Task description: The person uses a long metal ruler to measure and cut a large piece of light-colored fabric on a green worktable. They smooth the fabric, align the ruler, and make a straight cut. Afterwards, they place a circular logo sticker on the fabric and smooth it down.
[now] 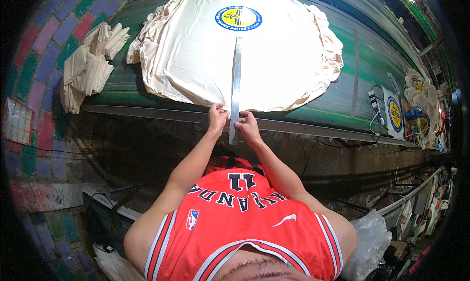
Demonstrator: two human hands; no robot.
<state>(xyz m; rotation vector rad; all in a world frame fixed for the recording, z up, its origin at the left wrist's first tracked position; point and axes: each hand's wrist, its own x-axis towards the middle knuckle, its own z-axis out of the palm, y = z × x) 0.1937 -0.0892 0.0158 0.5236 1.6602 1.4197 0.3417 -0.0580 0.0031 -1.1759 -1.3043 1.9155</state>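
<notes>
A cream cloth garment [196,60] lies spread on the green table, its sides bunched into folds. Near its far end is a round blue and yellow emblem [239,18]. A long metal ruler [236,70] runs from the emblem's lower edge over the cloth and past the table's near edge. My right hand [248,129] grips the ruler's near end, thumb on its face. Just left of the ruler, my left hand [218,119] has its fingers pinched together at the cloth's near edge; they seem to hold the cloth's hem, partly hidden.
Folded cream cloths [88,65] hang over the left end of the green table [328,104]. At the right lie a sheet with a round emblem [394,113], a white cord with a plug block [375,102] and more printed cloths [423,109]. Clear plastic [367,242] sits by my right side.
</notes>
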